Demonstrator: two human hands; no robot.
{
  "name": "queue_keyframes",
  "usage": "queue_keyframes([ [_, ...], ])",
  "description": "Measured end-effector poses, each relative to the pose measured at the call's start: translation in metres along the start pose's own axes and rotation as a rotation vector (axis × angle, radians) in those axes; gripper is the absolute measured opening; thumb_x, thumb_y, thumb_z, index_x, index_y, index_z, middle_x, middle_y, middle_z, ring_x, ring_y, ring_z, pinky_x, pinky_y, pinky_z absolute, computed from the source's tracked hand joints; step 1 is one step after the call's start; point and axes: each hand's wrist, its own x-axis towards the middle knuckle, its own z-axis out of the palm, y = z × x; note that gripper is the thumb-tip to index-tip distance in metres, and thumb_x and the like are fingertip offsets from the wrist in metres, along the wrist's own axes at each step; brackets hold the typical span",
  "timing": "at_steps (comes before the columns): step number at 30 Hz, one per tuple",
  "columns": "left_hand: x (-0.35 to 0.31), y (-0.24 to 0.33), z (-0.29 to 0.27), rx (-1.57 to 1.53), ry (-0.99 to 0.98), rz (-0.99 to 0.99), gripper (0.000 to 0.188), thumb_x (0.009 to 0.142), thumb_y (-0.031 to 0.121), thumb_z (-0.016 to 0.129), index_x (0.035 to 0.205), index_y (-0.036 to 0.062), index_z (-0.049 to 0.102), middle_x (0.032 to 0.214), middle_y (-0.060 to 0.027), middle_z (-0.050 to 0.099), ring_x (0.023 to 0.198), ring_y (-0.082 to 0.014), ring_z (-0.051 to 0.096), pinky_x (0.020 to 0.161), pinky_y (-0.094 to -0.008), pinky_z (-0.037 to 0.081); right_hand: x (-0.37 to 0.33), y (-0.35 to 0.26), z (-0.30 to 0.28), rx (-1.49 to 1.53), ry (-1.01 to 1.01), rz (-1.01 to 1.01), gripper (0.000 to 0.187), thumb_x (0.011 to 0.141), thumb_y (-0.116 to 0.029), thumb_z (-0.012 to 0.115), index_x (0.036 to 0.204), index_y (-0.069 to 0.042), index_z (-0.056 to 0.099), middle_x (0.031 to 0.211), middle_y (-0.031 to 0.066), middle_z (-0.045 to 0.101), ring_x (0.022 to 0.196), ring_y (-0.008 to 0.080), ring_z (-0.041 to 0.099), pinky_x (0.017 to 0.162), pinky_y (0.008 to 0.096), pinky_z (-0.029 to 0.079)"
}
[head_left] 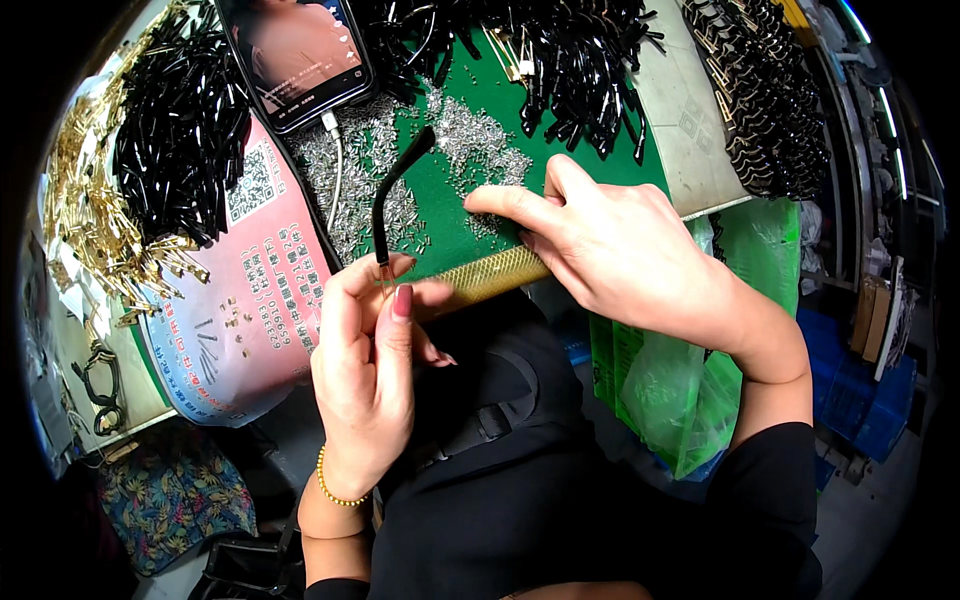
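Observation:
My left hand [370, 350] pinches an eyeglass temple [385, 200] between thumb and fingers. The temple stands nearly upright, with its black curved tip uppermost and a thin metal end at my fingertips. Over the green mat [440, 230], my right hand [600, 235] has its index finger stretched to the edge of a pile of tiny silvery metal pieces [480, 135]. Its other fingers are bent, and nothing shows in them. Below both hands runs a yellow textured roll [500, 275] along the mat's near edge.
Black temple tips lie heaped at left [180, 130] and at the back [580, 70]. Gold metal parts [100, 200] lie far left. A phone [300, 60] with a white cable [337, 180] sits at the back. A green crate [770, 260] stands right, below the table.

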Motion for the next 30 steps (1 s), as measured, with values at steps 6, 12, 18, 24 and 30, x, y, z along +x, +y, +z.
queue_keyframes([
  [6,0.004,-0.004,-0.005,0.065,-0.02,-0.013,0.023,0.105,0.006,0.051,0.124,-0.0048,0.06,0.087,-0.0085,0.071,0.061,-0.006,0.061,0.059,-0.0218,0.054,0.005,-0.01,0.006,0.474,0.017,-0.113,0.041,0.098,-0.016,0.053,0.139,-0.018,0.048,0.102,0.0211,0.061,0.075,0.0344,0.069,0.065,0.0457,0.055],
  [12,0.005,-0.008,-0.003,0.182,0.004,0.089,0.022,0.103,0.004,0.053,0.123,-0.0038,0.061,0.086,-0.0073,0.073,0.061,-0.0068,0.064,0.057,-0.0219,0.053,0.017,-0.037,-0.033,1.238,-0.569,0.336,0.047,0.106,-0.019,0.044,0.15,-0.013,0.03,0.095,0.0038,0.056,0.061,0.0076,0.06,0.053,0.0237,0.052],
  [18,0.005,-0.02,-0.002,0.578,0.093,0.385,0.03,0.095,-0.002,0.062,0.124,-0.0058,0.061,0.087,-0.014,0.071,0.067,-0.0244,0.069,0.06,-0.0326,0.054,0.018,-0.036,-0.032,1.334,-0.574,0.371,0.046,0.106,-0.02,0.045,0.147,-0.007,0.028,0.096,0.0062,0.058,0.056,0.0101,0.058,0.047,0.0249,0.049],
  [24,0.009,-0.031,-0.006,0.709,0.087,0.694,0.035,0.086,-0.007,0.067,0.121,-0.0089,0.061,0.091,-0.0162,0.07,0.075,-0.0265,0.069,0.066,-0.0347,0.054,0.01,-0.036,-0.031,1.198,-0.574,0.326,0.043,0.103,-0.017,0.05,0.137,0.0,0.029,0.103,0.013,0.062,0.059,0.0199,0.062,0.049,0.0321,0.049],
  [30,-0.011,-0.01,-0.049,0.274,0.298,0.317,0.035,0.099,-0.002,0.055,0.133,-0.005,0.049,0.097,-0.0155,0.072,0.078,-0.0157,0.07,0.071,-0.0283,0.056,0.044,-0.059,-0.016,0.372,-0.017,-0.199,0.047,0.096,-0.019,0.06,0.132,0.004,0.041,0.108,0.0269,0.064,0.084,0.046,0.067,0.07,0.0515,0.055],
])
